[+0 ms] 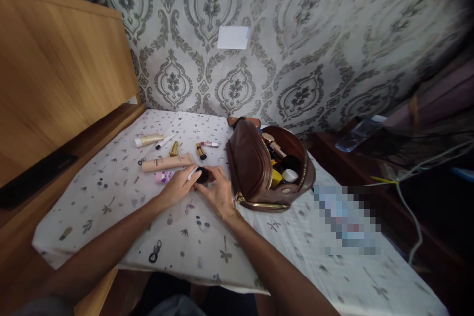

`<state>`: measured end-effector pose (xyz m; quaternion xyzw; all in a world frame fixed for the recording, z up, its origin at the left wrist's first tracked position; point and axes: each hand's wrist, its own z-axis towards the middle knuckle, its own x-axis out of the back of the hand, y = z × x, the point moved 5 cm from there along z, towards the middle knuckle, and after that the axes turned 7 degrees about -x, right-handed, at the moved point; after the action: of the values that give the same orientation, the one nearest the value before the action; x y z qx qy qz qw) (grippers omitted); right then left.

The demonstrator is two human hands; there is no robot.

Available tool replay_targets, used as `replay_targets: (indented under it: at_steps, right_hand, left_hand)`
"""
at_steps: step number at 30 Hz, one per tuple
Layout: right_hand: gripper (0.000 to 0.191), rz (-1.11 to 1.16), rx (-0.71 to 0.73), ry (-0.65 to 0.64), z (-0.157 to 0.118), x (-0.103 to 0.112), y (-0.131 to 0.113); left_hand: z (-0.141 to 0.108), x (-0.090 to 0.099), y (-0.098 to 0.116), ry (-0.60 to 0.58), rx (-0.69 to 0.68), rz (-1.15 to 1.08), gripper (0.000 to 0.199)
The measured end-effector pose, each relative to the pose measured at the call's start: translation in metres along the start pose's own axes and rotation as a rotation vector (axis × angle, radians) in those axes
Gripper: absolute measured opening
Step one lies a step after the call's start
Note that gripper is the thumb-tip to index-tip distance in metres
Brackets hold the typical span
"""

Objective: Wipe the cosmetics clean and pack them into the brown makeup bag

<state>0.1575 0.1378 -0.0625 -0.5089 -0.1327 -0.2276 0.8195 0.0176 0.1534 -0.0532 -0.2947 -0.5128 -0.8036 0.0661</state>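
Both hands meet over the white patterned cloth [200,237]. My left hand [176,190] and my right hand [220,192] close their fingers round a small round black item [202,175]. Just behind them lie a long pink tube [166,162], a purple-and-pink item [163,177] partly covered by my left hand, and two gold-coloured small bottles [174,148]. Farther back are a cream tube [149,140] and a white item with a black end [165,142]. To the right stands an open brown bag [250,160] full of cosmetics, with yellow and white lids showing.
A wooden cabinet [66,39] borders the left side. The patterned wall behind carries a white card [233,37]. At the right are a clear plastic container [357,133], white cables [414,217] and a blurred-out patch on the cloth.
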Motion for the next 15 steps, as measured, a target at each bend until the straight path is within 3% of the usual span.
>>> replay_targets:
  at_steps: [3, 7, 15]
  right_hand:
    - [0.032, -0.058, -0.024, -0.015, 0.0, 0.0, 0.0]
    - [0.037, -0.199, -0.022, -0.062, -0.002, -0.002, 0.0]
    - [0.027, -0.295, -0.075, -0.162, -0.005, -0.008, -0.004]
  left_hand:
    - [-0.003, 0.0, 0.002, 0.016, -0.069, 0.176, 0.042]
    - [-0.009, -0.007, 0.001, -0.068, -0.079, 0.455, 0.06]
    - [-0.012, -0.014, 0.01, -0.12, -0.081, 0.824, 0.045]
